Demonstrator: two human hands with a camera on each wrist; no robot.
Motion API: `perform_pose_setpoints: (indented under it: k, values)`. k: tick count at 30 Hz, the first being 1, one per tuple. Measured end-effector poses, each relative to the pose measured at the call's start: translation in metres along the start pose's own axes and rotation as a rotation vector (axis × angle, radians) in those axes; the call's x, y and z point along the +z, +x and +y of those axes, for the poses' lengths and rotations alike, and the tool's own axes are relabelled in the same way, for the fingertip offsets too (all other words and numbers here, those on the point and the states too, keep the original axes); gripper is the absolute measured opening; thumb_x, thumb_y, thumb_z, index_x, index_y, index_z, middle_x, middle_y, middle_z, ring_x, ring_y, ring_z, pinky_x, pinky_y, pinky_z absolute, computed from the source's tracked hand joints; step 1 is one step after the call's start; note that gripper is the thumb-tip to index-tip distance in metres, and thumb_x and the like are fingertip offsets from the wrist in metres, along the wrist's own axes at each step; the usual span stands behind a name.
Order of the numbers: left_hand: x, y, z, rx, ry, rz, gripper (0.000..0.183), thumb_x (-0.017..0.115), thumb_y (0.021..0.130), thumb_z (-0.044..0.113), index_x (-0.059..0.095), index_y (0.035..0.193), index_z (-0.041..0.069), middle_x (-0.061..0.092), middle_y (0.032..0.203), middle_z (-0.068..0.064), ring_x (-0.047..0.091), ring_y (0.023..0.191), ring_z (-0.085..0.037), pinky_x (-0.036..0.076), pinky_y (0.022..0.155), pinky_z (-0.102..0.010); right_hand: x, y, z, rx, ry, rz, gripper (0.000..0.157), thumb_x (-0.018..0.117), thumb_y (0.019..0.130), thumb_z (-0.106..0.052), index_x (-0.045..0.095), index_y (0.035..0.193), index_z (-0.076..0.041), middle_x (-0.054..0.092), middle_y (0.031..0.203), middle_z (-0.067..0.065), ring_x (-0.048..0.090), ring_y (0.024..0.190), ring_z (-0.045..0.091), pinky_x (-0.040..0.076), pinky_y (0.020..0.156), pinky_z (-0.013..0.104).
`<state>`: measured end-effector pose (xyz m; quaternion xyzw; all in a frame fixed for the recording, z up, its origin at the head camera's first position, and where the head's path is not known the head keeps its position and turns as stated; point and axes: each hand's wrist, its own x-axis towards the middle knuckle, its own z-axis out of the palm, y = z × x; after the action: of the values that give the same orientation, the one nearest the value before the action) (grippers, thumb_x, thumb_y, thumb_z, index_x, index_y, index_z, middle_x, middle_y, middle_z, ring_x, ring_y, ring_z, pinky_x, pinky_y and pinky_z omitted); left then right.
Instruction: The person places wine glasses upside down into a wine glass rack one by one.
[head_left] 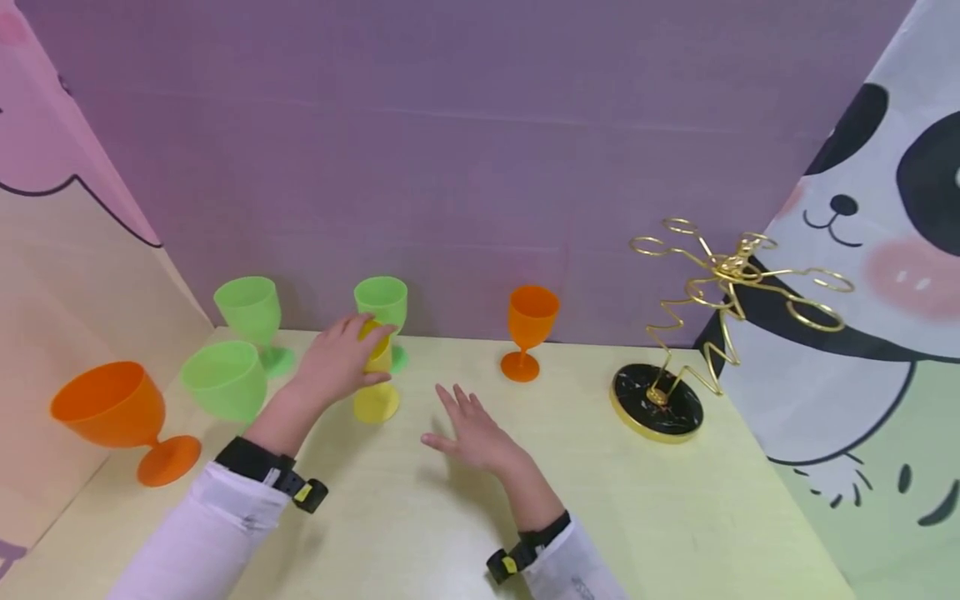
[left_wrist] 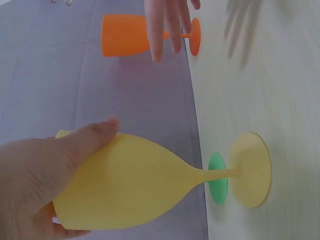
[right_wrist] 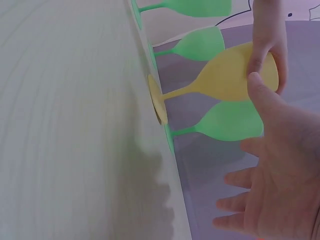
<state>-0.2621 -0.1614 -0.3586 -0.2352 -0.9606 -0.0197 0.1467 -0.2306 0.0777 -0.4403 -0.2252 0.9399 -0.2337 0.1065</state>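
Note:
My left hand (head_left: 330, 360) grips a yellow plastic goblet (left_wrist: 130, 182) by the top of its bowl, thumb on one side and fingers round the other. The goblet stands nearly upright, its foot right at the tabletop; in the head view my hand covers part of the bowl. Directly behind it is a green goblet (head_left: 381, 298). To the right, my right hand (head_left: 476, 437) hovers over the table with fingers spread, holding nothing. An orange goblet (head_left: 533, 312) stands beyond that hand, near the back wall.
On the left are two more green goblets (head_left: 247, 308) and a larger-looking orange goblet (head_left: 112, 408). At the right stands a gold wire rack (head_left: 731, 271) with several rings on a round black base (head_left: 660, 408). Purple cloth (head_left: 480, 167) backs the pale table (head_left: 660, 517).

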Motion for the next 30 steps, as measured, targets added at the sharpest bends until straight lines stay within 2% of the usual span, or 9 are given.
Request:
perform_pose_setpoints:
  k: [3,7,10,14,16,20,24,28,30]
  values:
    - [-0.002,-0.001,0.002,-0.056,-0.041,0.003,0.068,0.069,0.076,0.045,0.042,0.131,0.015,0.039,0.13,-0.026,0.04,0.113,-0.047,0.046,0.081,-0.058,0.0,0.0,0.002,0.003,0.052,0.03,0.08,0.045,0.087,-0.06,0.002,0.147,-0.029,0.004,0.154,0.011,0.008,0.136,0.034,0.023,0.106,0.058]
    - [-0.003,-0.001,0.005,-0.175,-0.128,0.003,0.07,0.065,0.078,0.05,0.038,0.132,0.016,0.037,0.131,-0.026,0.04,0.112,-0.046,0.049,0.072,-0.058,-0.004,-0.001,0.004,0.0,0.163,0.093,0.082,0.048,0.088,-0.055,0.0,0.147,-0.023,0.0,0.154,0.012,0.006,0.137,0.031,0.02,0.108,0.056]
    - [-0.005,-0.001,0.009,-0.255,-0.191,0.037,0.072,0.063,0.078,0.053,0.036,0.133,0.015,0.036,0.132,-0.026,0.038,0.115,-0.046,0.049,0.07,-0.058,-0.007,-0.003,0.004,0.004,0.239,0.142,0.085,0.049,0.088,-0.054,-0.001,0.147,-0.018,-0.001,0.153,0.012,0.004,0.137,0.026,0.016,0.111,0.052]
    - [-0.007,-0.001,0.015,-0.334,-0.269,0.114,0.074,0.061,0.078,0.055,0.036,0.133,0.013,0.036,0.133,-0.026,0.038,0.116,-0.044,0.05,0.066,-0.056,-0.011,-0.006,0.004,0.057,0.326,0.227,0.087,0.048,0.088,-0.056,-0.003,0.147,-0.016,-0.001,0.154,0.01,0.002,0.138,0.023,0.013,0.112,0.049]
    - [-0.007,-0.001,0.018,-0.37,-0.313,0.156,0.074,0.06,0.079,0.056,0.036,0.133,0.013,0.035,0.134,-0.026,0.038,0.117,-0.044,0.05,0.067,-0.056,-0.014,-0.007,0.003,0.088,0.374,0.279,0.087,0.048,0.088,-0.055,-0.003,0.147,-0.016,-0.001,0.154,0.01,0.003,0.138,0.024,0.013,0.112,0.049]
    - [-0.005,-0.002,0.023,-0.452,-0.418,0.243,0.075,0.06,0.08,0.056,0.035,0.134,0.011,0.034,0.135,-0.025,0.037,0.119,-0.043,0.046,0.08,-0.059,-0.017,-0.008,0.002,0.139,0.48,0.356,0.087,0.047,0.089,-0.054,-0.005,0.146,-0.015,-0.001,0.153,0.013,0.005,0.137,0.028,0.013,0.111,0.051]
    - [0.002,-0.002,0.03,-0.534,-0.568,0.329,0.075,0.06,0.08,0.055,0.032,0.135,0.012,0.033,0.136,-0.021,0.037,0.12,-0.039,0.04,0.092,-0.057,-0.018,-0.007,0.002,0.161,0.559,0.371,0.087,0.045,0.089,-0.057,-0.003,0.146,-0.012,-0.001,0.153,0.016,0.005,0.137,0.031,0.011,0.111,0.053]
    - [0.012,-0.003,0.04,-0.589,-0.803,0.384,0.076,0.062,0.079,0.055,0.03,0.136,0.018,0.032,0.138,-0.015,0.037,0.121,-0.033,0.04,0.095,-0.053,-0.018,-0.007,0.002,0.146,0.643,0.392,0.081,0.043,0.09,-0.056,0.006,0.146,-0.011,0.004,0.153,0.014,0.006,0.137,0.03,0.01,0.111,0.054]
    - [0.017,-0.003,0.045,-0.613,-0.931,0.4,0.075,0.062,0.079,0.054,0.029,0.137,0.019,0.032,0.139,-0.014,0.038,0.12,-0.032,0.042,0.093,-0.051,-0.019,-0.007,0.002,0.148,0.692,0.395,0.079,0.043,0.089,-0.058,0.009,0.147,-0.015,0.006,0.153,0.01,0.008,0.136,0.031,0.01,0.11,0.057]
